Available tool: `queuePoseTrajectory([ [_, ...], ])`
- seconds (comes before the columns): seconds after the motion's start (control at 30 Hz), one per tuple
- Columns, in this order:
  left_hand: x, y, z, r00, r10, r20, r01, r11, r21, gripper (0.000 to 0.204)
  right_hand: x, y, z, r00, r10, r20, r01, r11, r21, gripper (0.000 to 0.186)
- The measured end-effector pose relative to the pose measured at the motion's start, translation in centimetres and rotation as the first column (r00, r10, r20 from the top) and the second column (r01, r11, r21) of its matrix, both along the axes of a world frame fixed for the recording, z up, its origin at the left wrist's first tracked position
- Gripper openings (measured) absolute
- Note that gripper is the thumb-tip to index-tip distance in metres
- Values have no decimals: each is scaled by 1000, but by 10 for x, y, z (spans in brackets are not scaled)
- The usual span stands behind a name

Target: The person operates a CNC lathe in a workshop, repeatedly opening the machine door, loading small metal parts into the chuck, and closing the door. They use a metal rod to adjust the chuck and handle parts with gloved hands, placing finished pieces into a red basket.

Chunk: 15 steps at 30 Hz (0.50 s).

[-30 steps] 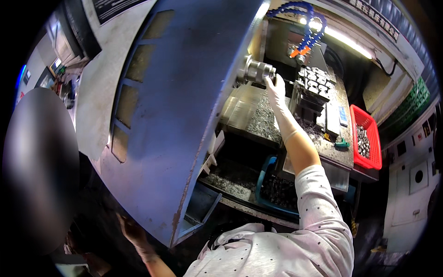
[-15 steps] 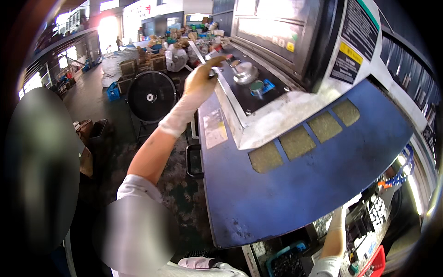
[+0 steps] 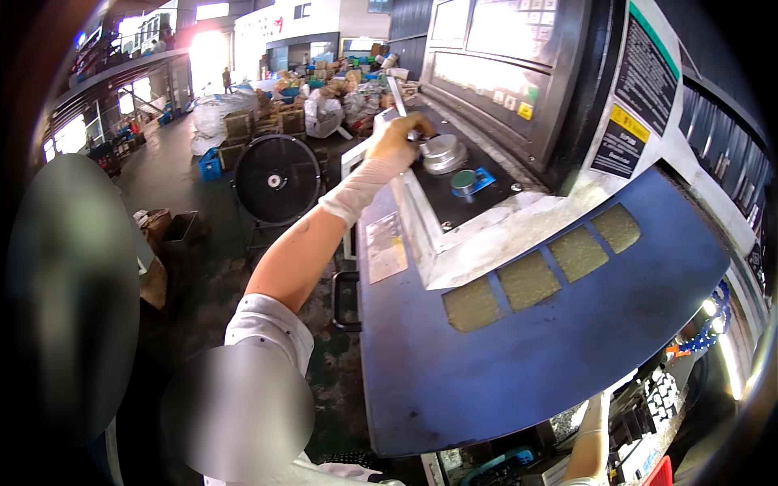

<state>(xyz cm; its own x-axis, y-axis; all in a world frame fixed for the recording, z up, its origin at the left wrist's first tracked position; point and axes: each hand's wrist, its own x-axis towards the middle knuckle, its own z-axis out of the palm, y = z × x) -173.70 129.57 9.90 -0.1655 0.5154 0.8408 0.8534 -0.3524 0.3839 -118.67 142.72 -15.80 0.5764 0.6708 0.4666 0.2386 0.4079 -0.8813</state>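
My left hand [image 3: 395, 144], in a pale glove soiled yellowish at the fingers, is on the black control panel [image 3: 478, 206], fingers curled round a small control I cannot make out, beside the silver dial [image 3: 442, 154]. A green round button [image 3: 463, 181] sits on a blue plate in front of it. The screen and key panel [image 3: 492, 73] rise behind. At the lower right, my right hand [image 3: 598, 411] reaches under the edge of the blue machine door [image 3: 486, 364] with its small windows, toward the machining area; its fingers are hidden.
A black round floor fan [image 3: 296, 186] stands left of the machine, with piled sacks and boxes [image 3: 322, 109] and a blue crate [image 3: 210, 166] beyond. A distant person [image 3: 227, 79] stands by the bright doorway. A red basket [image 3: 658, 474] shows at the lower right.
The view has swung from the chuck to the control panel. My left hand has risen from low at the left onto the panel. My right arm stays reaching into the machine.
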Motion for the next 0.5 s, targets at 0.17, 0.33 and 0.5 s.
queuePoseTrajectory([
  [0.17,2,-21,-6,972,-106,209,104,994,23,36,5,3,-7,1000,-20,4,20,1000,-1,37],
  [0.33,45,-75,-3,954,-183,237,127,964,235,29,7,12,-6,990,-53,134,41,995,92,38],
  [0.5,100,-105,-7,981,-125,-147,121,992,-34,56,11,4,15,923,-257,285,335,902,-273,34],
])
